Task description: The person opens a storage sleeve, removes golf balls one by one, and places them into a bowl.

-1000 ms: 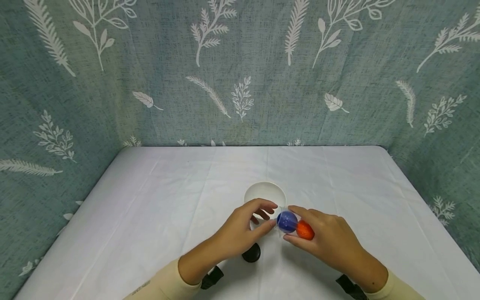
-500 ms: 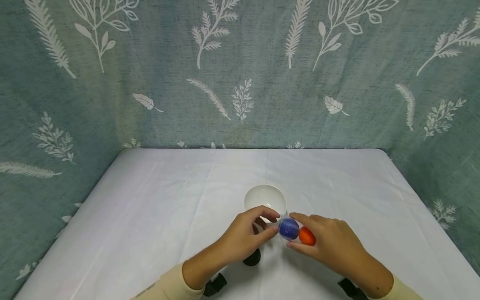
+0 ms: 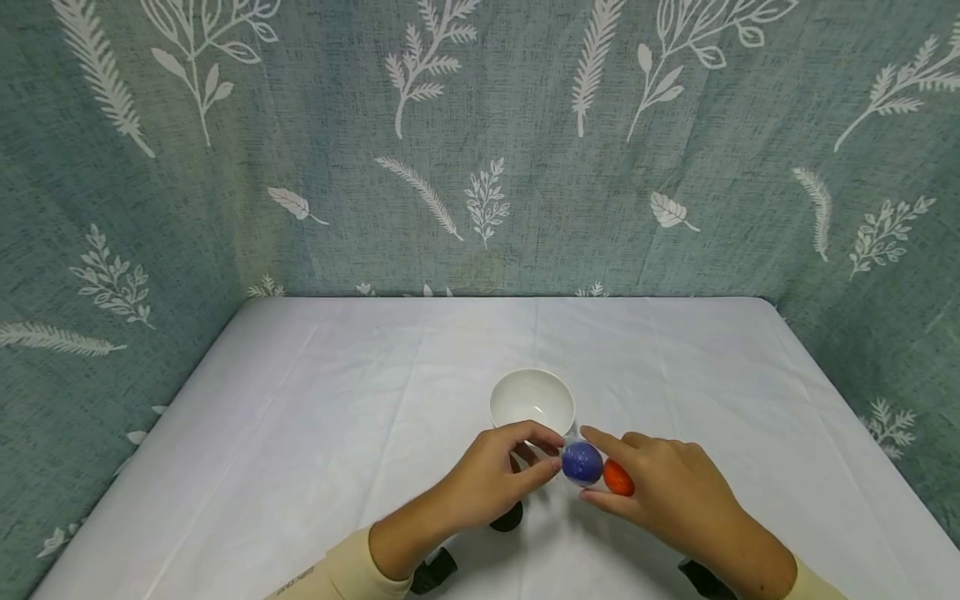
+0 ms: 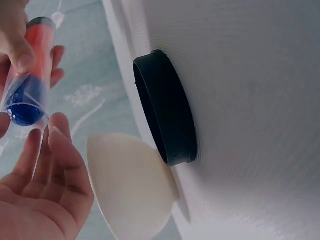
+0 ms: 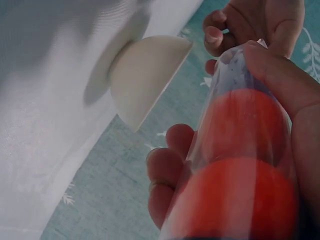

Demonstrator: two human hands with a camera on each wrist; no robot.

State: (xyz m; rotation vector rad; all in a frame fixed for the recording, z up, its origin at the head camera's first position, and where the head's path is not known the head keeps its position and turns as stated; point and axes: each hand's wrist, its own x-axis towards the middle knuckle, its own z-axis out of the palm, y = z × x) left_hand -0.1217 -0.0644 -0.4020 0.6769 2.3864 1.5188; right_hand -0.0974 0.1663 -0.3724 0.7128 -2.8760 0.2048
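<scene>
My right hand [image 3: 675, 479] grips a clear plastic tube [image 5: 287, 117], its thumb on one side and fingers on the other. Inside lie a blue ball [image 3: 582, 462] near the open end and orange-red balls [image 5: 240, 125] behind it; a dark cap [image 4: 41, 21] closes the far end. At the open rim, my left hand [image 3: 491, 471] pinches with thumb and fingertips from opposite sides, beside the blue ball. Below the left hand a black round cap [image 4: 167, 107] lies on the table, partly covered in the head view.
A white bowl [image 3: 532, 398] stands on the white-clothed table [image 3: 337, 400], just beyond the hands. Dark wrist straps [image 3: 433, 571] show under both forearms. A green leaf-patterned curtain [image 3: 322, 133] hangs behind and at both sides.
Both hands and the tube have shifted slightly toward me and to the right in the head view. The left fingertips stay at the tube's rim. Bowl and black cap stay in place.
</scene>
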